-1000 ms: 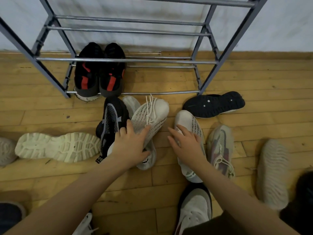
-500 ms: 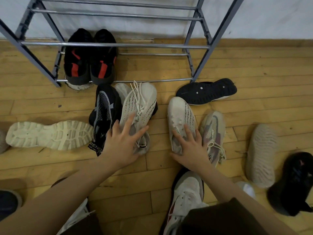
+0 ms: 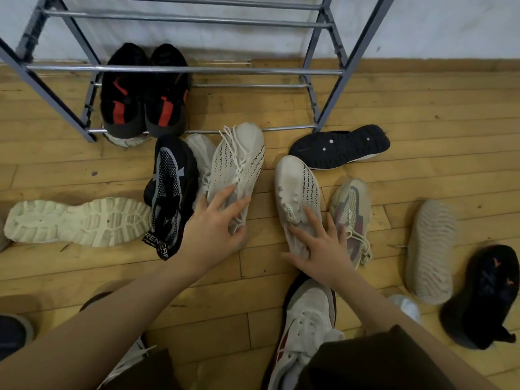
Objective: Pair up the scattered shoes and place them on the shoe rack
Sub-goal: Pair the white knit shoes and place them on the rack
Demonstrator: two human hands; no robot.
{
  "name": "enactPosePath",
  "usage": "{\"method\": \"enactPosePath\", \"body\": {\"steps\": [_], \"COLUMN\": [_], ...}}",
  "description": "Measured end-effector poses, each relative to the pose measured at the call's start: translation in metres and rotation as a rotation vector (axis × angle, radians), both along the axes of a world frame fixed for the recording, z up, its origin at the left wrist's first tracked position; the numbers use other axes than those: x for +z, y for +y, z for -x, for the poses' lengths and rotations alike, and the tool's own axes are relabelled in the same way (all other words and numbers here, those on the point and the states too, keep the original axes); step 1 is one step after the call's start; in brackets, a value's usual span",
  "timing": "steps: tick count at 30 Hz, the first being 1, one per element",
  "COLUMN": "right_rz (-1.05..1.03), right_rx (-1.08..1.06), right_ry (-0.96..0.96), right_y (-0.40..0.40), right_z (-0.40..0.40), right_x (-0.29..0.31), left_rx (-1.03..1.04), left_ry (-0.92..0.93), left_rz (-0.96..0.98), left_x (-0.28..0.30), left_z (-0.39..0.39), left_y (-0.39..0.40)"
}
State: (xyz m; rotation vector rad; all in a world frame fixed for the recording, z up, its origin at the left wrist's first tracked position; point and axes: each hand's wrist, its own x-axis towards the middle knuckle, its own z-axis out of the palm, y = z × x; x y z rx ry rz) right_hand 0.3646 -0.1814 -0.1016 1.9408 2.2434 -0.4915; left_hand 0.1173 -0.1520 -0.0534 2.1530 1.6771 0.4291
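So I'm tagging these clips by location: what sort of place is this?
Probably a home entryway or a room corner: a grey metal shoe rack stands against a white wall, and loose sneakers lie on the yellow wooden plank floor.

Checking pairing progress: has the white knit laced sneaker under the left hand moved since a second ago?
Yes. The white knit laced sneaker slid toward the grey metal shoe rack; its toe now meets the bottom front bar.

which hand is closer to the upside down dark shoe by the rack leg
Right. The right hand rests on a white knit shoe whose toe nearly reaches the overturned dark shoe. The left hand is on the other white shoe, further left.
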Motion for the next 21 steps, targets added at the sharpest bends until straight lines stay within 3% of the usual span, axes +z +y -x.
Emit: {"method": "enactPosePath", "body": {"steps": [6,9,13,21], "right_rz": [-0.034,-0.089,-0.238,-0.486], "right_rx": [0.047,0.015,-0.054,-0.051], "right_ry": [0.034,0.153,0.433,0.673], "right_y": [-0.005,-0.007,-0.004,0.038], "right_z": [0.002,0.007,0.021,0.058], "right_x": [-0.007,-0.001,0.019,0.069], "left_rx": [-0.086,-0.146,-0.155,-0.017], "left_ry": [0.137,0.205,0.086,-0.074], "left_rz": [0.025,0.072,-0.036,-0.249], "left_x": [-0.011,-0.012,-0.001,0.045], "left_z": [-0.003,0.005,0.009,0.014], "left_y": [-0.006,-0.006,-0.009,0.008]}}
